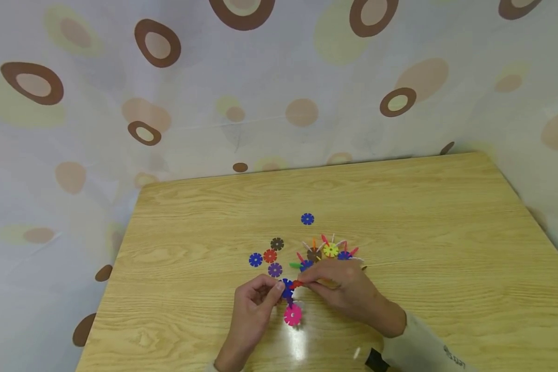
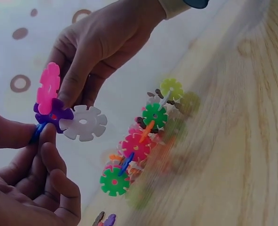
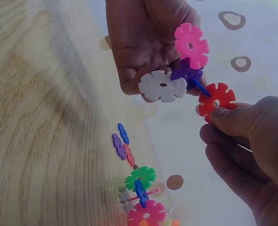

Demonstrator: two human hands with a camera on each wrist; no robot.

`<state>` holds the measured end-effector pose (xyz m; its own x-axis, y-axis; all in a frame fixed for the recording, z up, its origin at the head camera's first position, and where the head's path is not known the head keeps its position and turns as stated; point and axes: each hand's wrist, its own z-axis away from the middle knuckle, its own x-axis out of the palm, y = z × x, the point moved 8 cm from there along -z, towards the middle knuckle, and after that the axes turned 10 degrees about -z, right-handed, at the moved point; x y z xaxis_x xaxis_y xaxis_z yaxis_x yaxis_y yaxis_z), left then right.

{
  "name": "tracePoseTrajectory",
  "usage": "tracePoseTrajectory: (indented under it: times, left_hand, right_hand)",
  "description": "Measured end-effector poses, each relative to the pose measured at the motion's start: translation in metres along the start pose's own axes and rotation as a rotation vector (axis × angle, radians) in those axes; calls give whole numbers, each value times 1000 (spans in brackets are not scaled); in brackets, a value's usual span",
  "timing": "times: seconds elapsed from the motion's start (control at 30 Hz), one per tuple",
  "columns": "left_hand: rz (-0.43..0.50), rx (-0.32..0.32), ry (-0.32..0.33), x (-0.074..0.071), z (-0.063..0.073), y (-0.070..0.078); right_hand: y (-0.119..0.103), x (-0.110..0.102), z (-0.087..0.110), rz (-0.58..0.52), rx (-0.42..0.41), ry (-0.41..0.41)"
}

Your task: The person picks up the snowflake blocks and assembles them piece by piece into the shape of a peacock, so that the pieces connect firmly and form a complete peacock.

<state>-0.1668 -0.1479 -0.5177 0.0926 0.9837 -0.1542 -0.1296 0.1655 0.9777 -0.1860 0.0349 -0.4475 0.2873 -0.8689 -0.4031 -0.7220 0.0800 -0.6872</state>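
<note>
My left hand [image 1: 256, 305] pinches a blue notched plastic disc [image 1: 287, 288] between thumb and forefinger. Slotted to it is a purple disc [image 3: 186, 73], which carries a pink disc [image 1: 293, 314] and a white disc [image 3: 162, 86]. In my right hand [image 1: 353, 292], thumb and fingers pinch a red disc [image 3: 217, 102]. Its edge meets the blue disc's edge; in the right wrist view the two look engaged, though how deeply I cannot tell. Both hands hold the pieces above the table.
Beyond the right hand stands a chain of joined discs [image 1: 331, 250] in several colours, partly hidden by that hand. Loose discs lie left of it: brown [image 1: 277, 244], red [image 1: 270, 256], blue [image 1: 256, 259] and purple [image 1: 275, 269]. Another blue disc [image 1: 307, 219] lies farther back on the wooden table [image 1: 204, 222].
</note>
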Motion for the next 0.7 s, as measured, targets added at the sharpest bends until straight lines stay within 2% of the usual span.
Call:
tracePoseTrajectory:
  times: [0.37,0.53,0.7]
  left_hand:
    - [8,-78,-38,1,-2,-12]
    - [-7,-68,-85,0,-4,-18]
    - [17,-52,-157,2,-5,-22]
  right_hand:
    - [-10,4,-1,96,-66,-29]
    - [-12,5,0,86,-103,-19]
    - [-7,5,5,65,-87,14]
